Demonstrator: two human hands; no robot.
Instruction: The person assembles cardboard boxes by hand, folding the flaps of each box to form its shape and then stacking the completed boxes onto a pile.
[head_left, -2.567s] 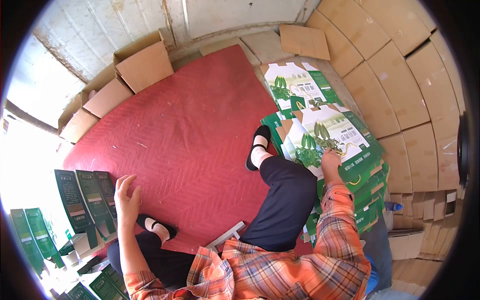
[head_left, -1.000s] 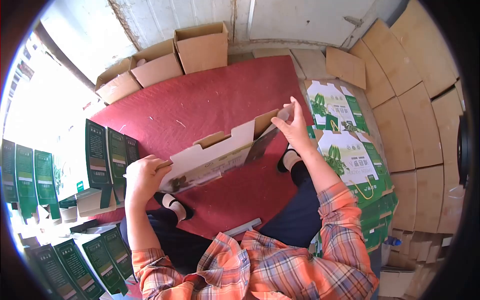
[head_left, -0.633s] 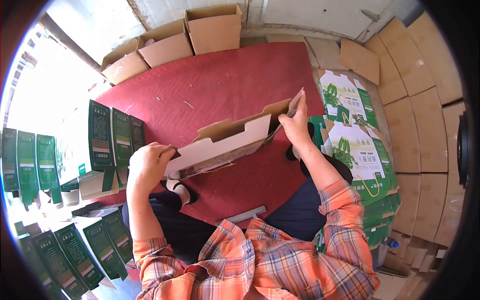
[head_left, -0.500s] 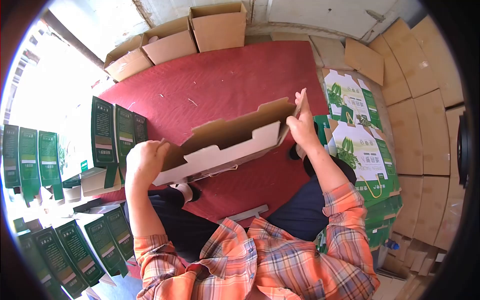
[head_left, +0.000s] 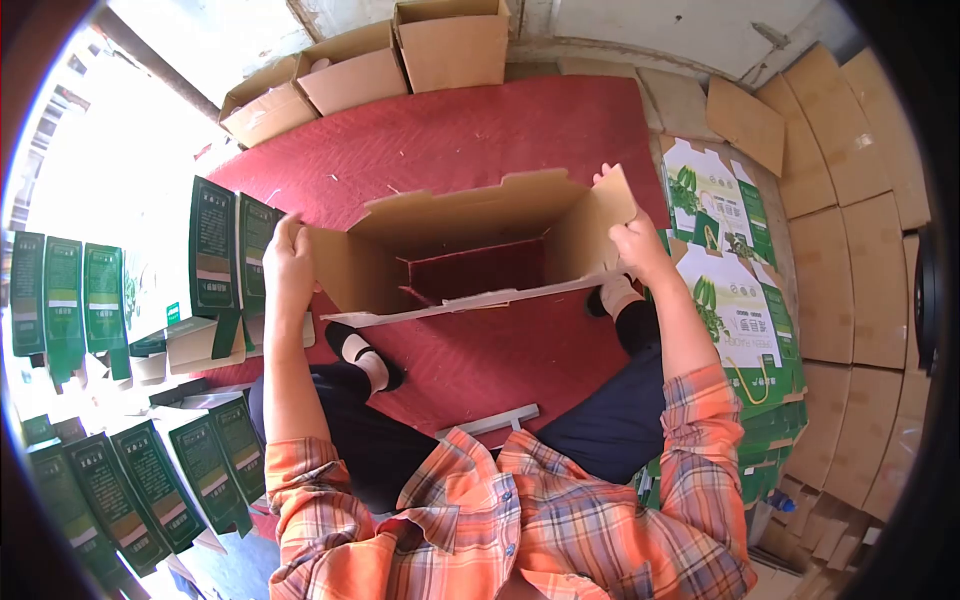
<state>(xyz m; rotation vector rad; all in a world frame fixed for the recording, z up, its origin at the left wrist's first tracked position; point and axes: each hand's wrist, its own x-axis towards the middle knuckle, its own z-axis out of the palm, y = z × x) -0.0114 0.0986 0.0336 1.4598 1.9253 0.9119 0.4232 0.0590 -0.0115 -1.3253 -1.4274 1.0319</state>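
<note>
A cardboard box sleeve is spread into a rectangle between my hands, its brown inside facing up. Through its bottom the red carpet shows, so both ends stand open. My left hand grips its left side panel near the edge. On the right side, my right hand holds the upright panel, with the thumb side near me and fingertips behind the panel's top. The sleeve hangs above the carpet, in front of my knees.
Green and white cartons stand in rows at the left. Flat printed cartons are stacked at the right, beside a wall of brown boxes. Open brown boxes line the far wall. A grey metal bar lies between my feet.
The sleeve has opened from a narrow, flattened shape to a wide rectangle. My hands have moved slightly apart, and the carpet now shows through it.
</note>
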